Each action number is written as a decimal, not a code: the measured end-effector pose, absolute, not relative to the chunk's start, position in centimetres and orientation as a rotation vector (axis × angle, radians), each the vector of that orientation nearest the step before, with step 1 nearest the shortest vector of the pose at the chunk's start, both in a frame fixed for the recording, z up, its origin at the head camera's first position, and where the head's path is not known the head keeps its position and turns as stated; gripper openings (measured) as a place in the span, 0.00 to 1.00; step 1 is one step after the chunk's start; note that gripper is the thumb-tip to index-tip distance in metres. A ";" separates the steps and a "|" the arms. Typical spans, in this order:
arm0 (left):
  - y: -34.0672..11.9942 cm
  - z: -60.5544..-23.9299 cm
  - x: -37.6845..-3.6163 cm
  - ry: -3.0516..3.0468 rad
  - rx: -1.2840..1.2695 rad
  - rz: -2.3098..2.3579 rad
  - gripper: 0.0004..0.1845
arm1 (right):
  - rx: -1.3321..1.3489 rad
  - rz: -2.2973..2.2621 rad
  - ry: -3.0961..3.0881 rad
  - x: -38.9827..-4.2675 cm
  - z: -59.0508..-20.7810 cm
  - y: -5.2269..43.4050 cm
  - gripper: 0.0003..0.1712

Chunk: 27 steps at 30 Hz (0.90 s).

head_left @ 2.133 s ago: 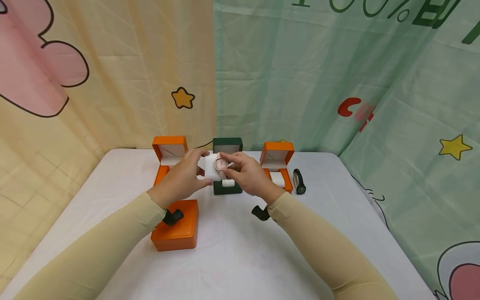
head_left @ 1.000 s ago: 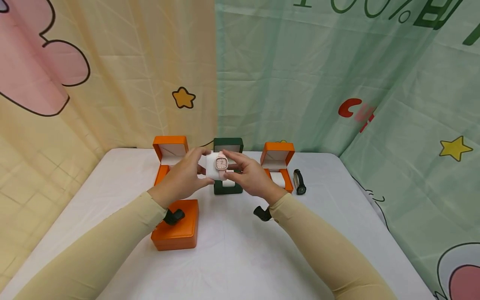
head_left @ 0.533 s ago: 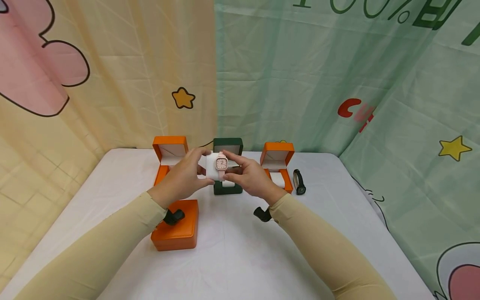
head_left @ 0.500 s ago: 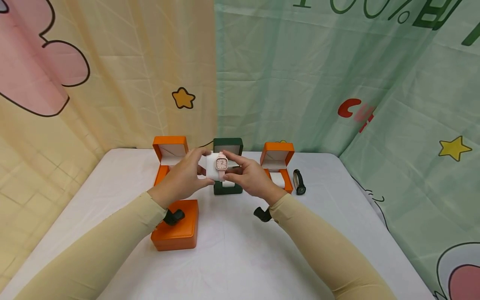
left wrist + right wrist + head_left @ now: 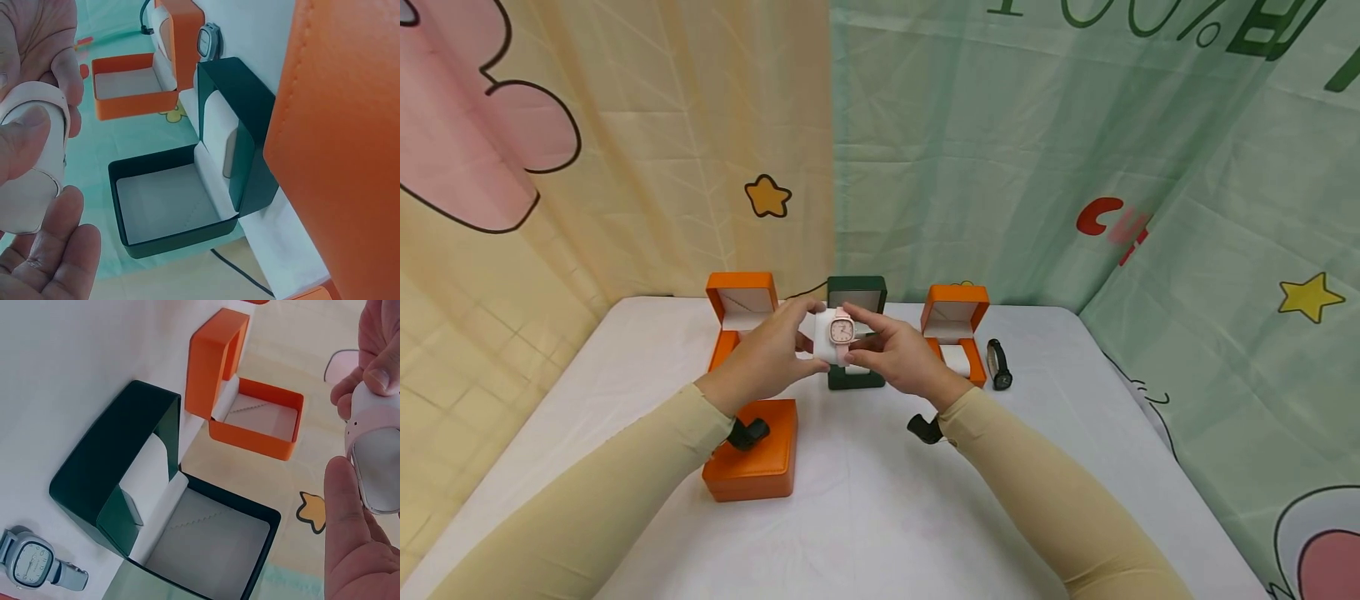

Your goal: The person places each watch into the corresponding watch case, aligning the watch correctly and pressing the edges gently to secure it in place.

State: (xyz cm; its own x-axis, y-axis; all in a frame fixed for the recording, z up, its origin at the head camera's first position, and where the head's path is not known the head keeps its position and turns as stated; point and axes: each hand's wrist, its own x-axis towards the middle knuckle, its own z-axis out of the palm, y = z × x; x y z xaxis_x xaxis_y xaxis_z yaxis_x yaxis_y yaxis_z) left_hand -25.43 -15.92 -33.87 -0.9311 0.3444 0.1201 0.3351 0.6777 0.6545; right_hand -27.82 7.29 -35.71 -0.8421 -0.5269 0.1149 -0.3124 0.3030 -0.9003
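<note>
Since a moment ago the pink watch (image 5: 841,330) on its white cushion (image 5: 824,344) turns slightly toward 9 o'clock, while the left hand (image 5: 765,360) still grips the cushion and the right hand (image 5: 895,357) pinches the strap, above the open green box (image 5: 856,379).

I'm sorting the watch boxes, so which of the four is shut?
The orange box nearest the person, lying under the left forearm, lid down. The two other orange boxes and the green box stand at the back with lids raised.
</note>
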 end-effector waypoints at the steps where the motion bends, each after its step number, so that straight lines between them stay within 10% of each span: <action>1: -15.9 -33.8 -25.4 2.862 0.584 1.114 0.47 | -0.778 -1.549 2.373 -27.9 -35.8 7.3 0.43; 27: -16.5 -33.7 -25.5 2.792 0.644 1.090 0.48 | -0.743 -1.463 2.384 -27.9 -35.8 7.2 0.50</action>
